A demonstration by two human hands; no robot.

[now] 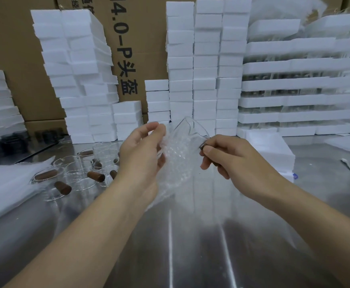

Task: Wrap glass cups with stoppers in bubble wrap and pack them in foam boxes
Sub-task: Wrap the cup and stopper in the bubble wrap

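A clear glass cup [190, 126] is held tilted above the metal table [190, 235], its dark brown stopper-like handle gripped by my right hand [226, 156]. My left hand [143, 150] pinches the top edge of a sheet of bubble wrap [176, 163], which hangs in front of the cup and between both hands. More glass cups with brown stoppers [76, 173] stand and lie in a group on the table at the left.
Tall stacks of white foam boxes [203, 65] line the back, with another stack [76, 69] at the left and cardboard cartons behind. A foam block [269, 150] sits right of my hands. Bubble wrap sheets [7, 188] lie at the left edge.
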